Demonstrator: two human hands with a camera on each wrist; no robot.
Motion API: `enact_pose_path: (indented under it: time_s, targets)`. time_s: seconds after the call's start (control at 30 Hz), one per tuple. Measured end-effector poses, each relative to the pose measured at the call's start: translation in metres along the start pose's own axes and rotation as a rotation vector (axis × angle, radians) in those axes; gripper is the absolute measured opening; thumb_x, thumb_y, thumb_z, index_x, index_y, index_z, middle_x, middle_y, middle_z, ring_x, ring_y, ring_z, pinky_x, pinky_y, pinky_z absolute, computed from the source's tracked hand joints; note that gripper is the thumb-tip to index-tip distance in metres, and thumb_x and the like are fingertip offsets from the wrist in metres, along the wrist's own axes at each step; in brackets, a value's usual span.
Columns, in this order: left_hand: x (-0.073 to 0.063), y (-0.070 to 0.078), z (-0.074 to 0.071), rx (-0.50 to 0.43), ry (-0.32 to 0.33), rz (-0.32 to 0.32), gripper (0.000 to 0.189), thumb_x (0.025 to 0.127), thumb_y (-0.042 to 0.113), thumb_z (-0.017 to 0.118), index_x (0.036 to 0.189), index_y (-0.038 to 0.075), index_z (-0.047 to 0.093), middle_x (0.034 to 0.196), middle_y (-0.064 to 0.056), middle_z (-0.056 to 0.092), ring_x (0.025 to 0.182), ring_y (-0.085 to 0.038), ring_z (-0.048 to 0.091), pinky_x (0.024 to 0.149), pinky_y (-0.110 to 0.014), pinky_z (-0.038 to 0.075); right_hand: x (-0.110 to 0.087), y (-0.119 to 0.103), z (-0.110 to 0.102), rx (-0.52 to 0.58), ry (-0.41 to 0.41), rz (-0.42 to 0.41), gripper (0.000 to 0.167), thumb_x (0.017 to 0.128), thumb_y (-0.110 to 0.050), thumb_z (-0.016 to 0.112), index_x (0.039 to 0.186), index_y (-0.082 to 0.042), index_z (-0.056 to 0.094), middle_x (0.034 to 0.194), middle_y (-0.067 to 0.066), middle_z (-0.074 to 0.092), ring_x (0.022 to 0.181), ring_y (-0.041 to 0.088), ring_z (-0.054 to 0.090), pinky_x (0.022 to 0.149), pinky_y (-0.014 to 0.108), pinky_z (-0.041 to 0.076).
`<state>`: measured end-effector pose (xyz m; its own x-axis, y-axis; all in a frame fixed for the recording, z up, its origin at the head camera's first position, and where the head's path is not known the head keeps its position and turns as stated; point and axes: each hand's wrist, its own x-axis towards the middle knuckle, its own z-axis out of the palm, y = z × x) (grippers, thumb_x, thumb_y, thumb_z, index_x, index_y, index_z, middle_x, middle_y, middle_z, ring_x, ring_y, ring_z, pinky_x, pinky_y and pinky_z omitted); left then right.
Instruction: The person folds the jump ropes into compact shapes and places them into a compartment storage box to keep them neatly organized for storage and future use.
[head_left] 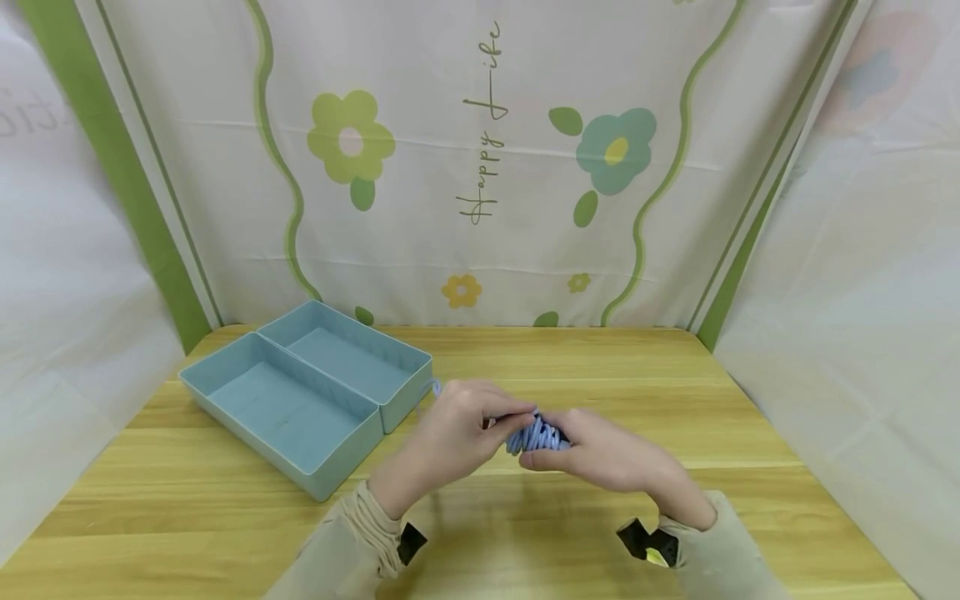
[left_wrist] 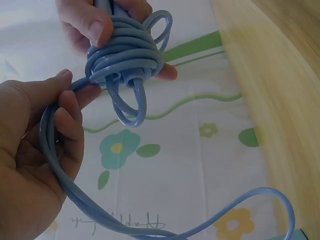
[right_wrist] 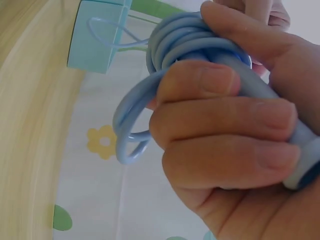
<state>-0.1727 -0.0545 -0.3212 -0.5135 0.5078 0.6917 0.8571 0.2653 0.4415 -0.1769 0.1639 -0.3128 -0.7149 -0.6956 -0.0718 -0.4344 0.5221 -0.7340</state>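
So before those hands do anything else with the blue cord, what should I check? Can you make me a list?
1. Right fingers holding the coil: ok, curled round its tube end.
2. Left fingers holding the loose cord: ok, it runs through them.
3. All cord wound up: not ok, a long piece hangs outside the coil.
4. Coil neat: not ok, loops stick out.
5. Blue box open on top: ok, both parts.
6. Loose cord not touching the box: cannot tell, they overlap in the right wrist view.
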Motion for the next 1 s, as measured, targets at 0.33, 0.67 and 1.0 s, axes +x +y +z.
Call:
enact_pose_path:
  time_s: [0.33,0.67,1.0]
  targets:
    - [0.001,0.005,0.005,0.000,0.059,0.034,0.021,0.087,0.001,0.075,0.108,0.001,0.075,0.094,-0.003,0.074,0.080,-0.006,0.064,0.061,-0.013,0.047,0.001,0.000,-0.001,-0.014,0.128,0.004,0.027,0.098,-0.043,0.061,0.113,-0.020,0.063,0.090,-0.007,0.065,0.073,0.013,0.057,0.064,0.032,0.051]
    - [0.002,0.005,0.009,0.006,0.150,0.116,0.019,0.085,0.000,0.077,0.103,0.001,0.077,0.088,-0.001,0.074,0.065,-0.001,0.051,0.051,-0.016,0.045,0.002,0.001,-0.002,0.031,0.224,-0.005,0.037,0.100,-0.042,0.057,0.123,-0.013,0.062,0.112,-0.002,0.067,0.096,0.015,0.063,0.083,0.033,0.052]
    - [0.003,0.007,0.013,-0.098,0.187,0.136,0.017,0.083,-0.004,0.077,0.099,-0.003,0.076,0.089,-0.007,0.073,0.081,-0.008,0.068,0.068,-0.016,0.053,0.001,0.000,-0.001,0.060,0.262,-0.007,0.043,0.101,-0.036,0.058,0.128,-0.003,0.058,0.107,0.004,0.066,0.084,0.017,0.059,0.073,0.031,0.052]
